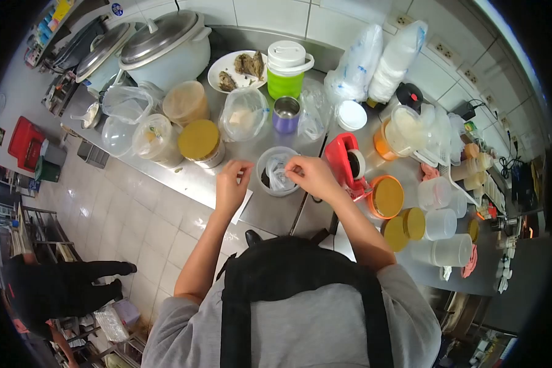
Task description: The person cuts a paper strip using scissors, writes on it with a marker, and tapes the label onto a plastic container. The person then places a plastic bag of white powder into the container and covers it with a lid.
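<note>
A small white tub (261,167) stands on the steel counter in front of me, with a clear plastic bag (279,178) bunched inside it and something dark beside the bag. My right hand (314,176) is over the tub's right rim, its fingertips pinched at the bag. To the left of the tub, my left hand (231,183) is raised with thumb and fingers pressed together; whatever they pinch is too small to see. Near that hand stands a jar with a gold lid (200,140). A red tape dispenser (343,161) sits right of my right hand.
Behind the tub are a purple cup (286,116), a green jug (286,76) and a plate of fish (214,72). Plastic containers (156,138) line the left edge; gold-lidded jars (388,197) and tubs fill the right. A person in black (61,288) is at lower left.
</note>
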A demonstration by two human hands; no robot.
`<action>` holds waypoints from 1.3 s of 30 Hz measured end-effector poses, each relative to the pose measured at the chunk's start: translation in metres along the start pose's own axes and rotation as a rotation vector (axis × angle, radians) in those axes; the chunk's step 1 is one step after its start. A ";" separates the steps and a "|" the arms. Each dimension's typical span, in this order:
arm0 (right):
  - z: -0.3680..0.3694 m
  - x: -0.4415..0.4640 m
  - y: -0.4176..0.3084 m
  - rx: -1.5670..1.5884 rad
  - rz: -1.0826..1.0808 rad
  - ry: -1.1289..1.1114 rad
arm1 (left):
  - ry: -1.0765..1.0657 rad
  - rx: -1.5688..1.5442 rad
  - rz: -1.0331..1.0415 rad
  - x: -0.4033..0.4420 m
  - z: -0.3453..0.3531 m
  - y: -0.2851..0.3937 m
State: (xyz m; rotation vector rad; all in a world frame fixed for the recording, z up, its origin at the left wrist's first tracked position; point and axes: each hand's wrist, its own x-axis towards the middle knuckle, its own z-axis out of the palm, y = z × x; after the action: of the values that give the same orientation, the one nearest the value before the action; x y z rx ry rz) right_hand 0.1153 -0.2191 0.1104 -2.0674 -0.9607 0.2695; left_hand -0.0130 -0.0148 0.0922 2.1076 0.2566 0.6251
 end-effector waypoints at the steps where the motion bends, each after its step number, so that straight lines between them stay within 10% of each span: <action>1: -0.005 0.002 0.008 0.174 0.045 0.002 | 0.004 0.003 -0.020 -0.003 0.000 -0.002; 6: -0.081 0.026 0.027 0.495 0.198 0.082 | 0.025 -0.023 -0.093 -0.016 -0.005 -0.012; 15: -0.101 0.114 0.119 -0.231 0.028 0.359 | -0.396 0.093 -0.088 -0.032 0.010 -0.046; 25: -0.170 -0.069 0.107 -0.436 0.430 0.384 | -0.181 -0.299 -0.097 -0.030 0.069 -0.047; 33: -0.148 -0.162 0.137 -0.714 0.886 -0.091 | -0.078 -0.147 0.024 -0.037 0.048 -0.021; 39: -0.136 -0.173 0.175 -0.491 0.812 0.019 | -0.126 -0.175 -0.010 -0.036 0.050 -0.037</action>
State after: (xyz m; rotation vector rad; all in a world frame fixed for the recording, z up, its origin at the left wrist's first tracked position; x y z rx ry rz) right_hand 0.1580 -0.4886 0.0411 -2.8364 -0.1161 0.4584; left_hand -0.0158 -0.0434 0.0258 1.9664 0.1363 0.4878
